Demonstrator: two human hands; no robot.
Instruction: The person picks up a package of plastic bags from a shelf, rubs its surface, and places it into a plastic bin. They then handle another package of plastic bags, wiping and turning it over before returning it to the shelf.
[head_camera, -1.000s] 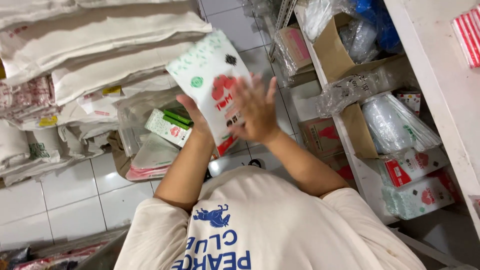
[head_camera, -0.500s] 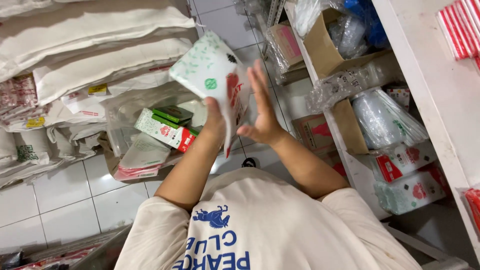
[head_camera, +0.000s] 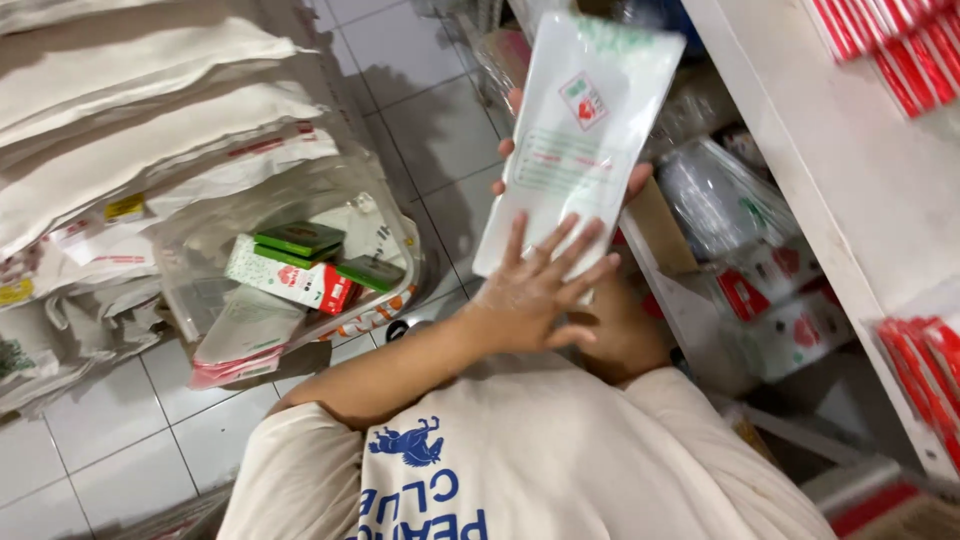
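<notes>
Head view looks down on stacked white sacks at left and a white shelf at right, a clear bag of green and red boxes on the tiled floor between. Up near the shelf, the flat white pouch is clamped: left hand fingers splayed on its face, right hand fingers gripping behind.

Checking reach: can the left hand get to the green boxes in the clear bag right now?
Probably not at once: the left hand lies flat on the white pouch, and the green boxes sit apart, lower left, uncovered.
</notes>
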